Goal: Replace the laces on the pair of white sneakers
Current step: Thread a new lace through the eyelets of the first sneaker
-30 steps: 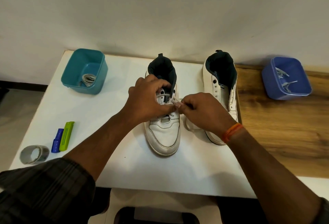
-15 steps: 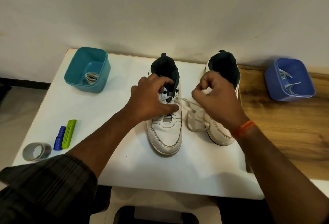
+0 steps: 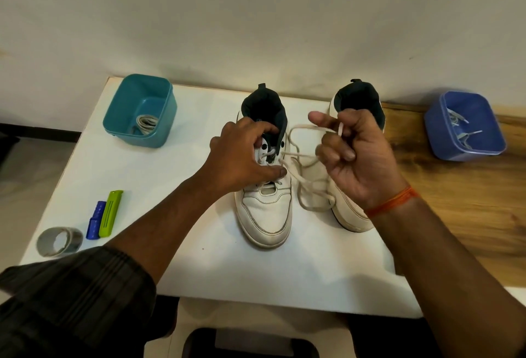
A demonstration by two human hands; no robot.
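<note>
Right hand (image 3: 361, 155) has risen and turned palm-up since half a second ago, drawing more lace (image 3: 306, 171) out of the left shoe (image 3: 266, 209); a second ago it was low, against the left hand (image 3: 242, 155) at the eyelets. Left hand has barely shifted.

Right grip: fingers curled, pinching the lace near its tip between thumb and forefinger, held above the right shoe (image 3: 353, 215). Lace runs from that pinch in loose loops down between the two shoes, back to the left shoe's upper eyelets.

Left grip: fingers curled over the left shoe's tongue and eyelet row, thumb pressed against the side by the lace exit. Whether it pinches the lace or only steadies the shoe, cannot tell; fingertips are hidden behind the hand.

Both shoes stand side by side on the white surface (image 3: 199, 272), toes toward the person. Right shoe mostly covered by the right hand and wrist; its eyelets not visible. Orange band (image 3: 391, 202) on the right wrist.

Farther out: teal tub (image 3: 159, 135) at back left holding a folded grey lace; blue tub (image 3: 439, 141) at right on the wooden part, holding pale strips, hard to make out. Near left edge: green clip (image 3: 110, 214), blue clip (image 3: 95, 221), tape roll (image 3: 47, 242). Dark sleeve (image 3: 71, 300) cut off at bottom left.
</note>
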